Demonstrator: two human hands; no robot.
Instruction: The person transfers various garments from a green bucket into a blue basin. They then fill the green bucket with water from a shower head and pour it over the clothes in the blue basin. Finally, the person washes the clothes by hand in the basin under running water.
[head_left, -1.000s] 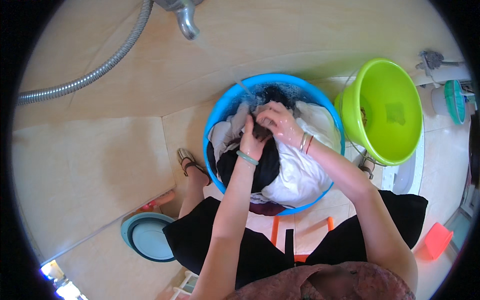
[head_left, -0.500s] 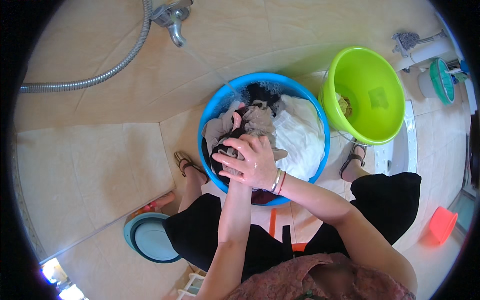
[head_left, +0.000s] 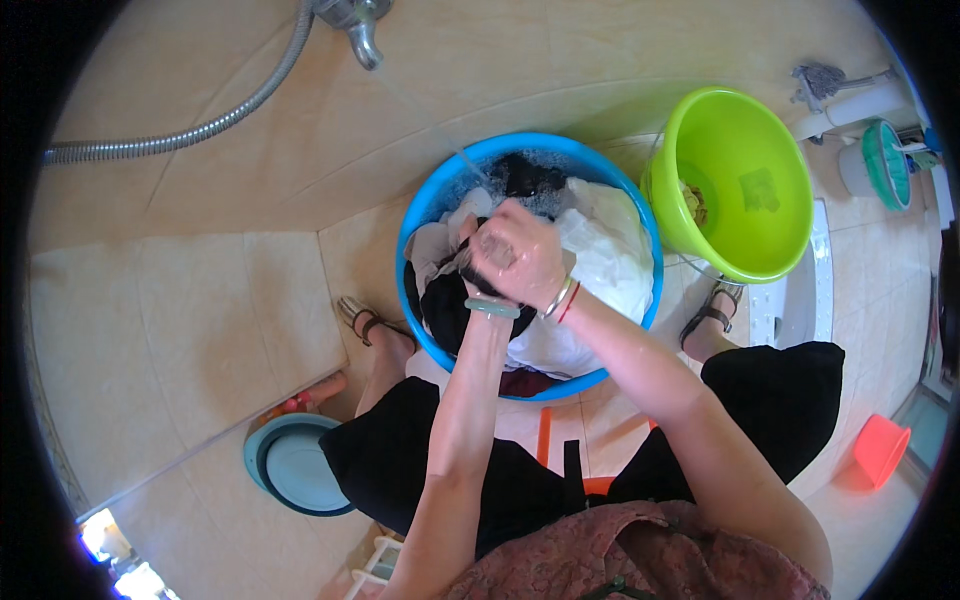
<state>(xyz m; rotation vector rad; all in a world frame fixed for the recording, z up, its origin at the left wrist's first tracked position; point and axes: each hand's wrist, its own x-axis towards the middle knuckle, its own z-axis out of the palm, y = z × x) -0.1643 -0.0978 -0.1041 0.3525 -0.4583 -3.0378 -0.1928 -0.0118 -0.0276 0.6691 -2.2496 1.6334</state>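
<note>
Over a blue basin [head_left: 655,250] of wet laundry, my two hands are pressed together around a bunched dark cloth [head_left: 466,268]. My right hand [head_left: 528,250] lies on top, its fingers curled closed, with a bit of greyish cloth showing in the grip. Beneath it, my left hand [head_left: 469,230] is mostly covered; it seems closed on the same cloth. A green bangle [head_left: 493,308] circles my left wrist. White fabric [head_left: 605,270] fills the basin's right side, and black fabric [head_left: 450,310] hangs below my hands. Foamy water [head_left: 480,180] shows at the far side.
Water runs from a wall tap [head_left: 365,45] into the basin. A lime-green bucket [head_left: 740,190] stands right of it. A grey-blue bowl [head_left: 300,480] lies at lower left, and a coral container [head_left: 880,452] at far right. My feet flank the basin.
My hands have moved up and farther over the basin. The right hand, spread over the laundry before, is now curled closed on cloth. The left wrist's bangle has come into view.
</note>
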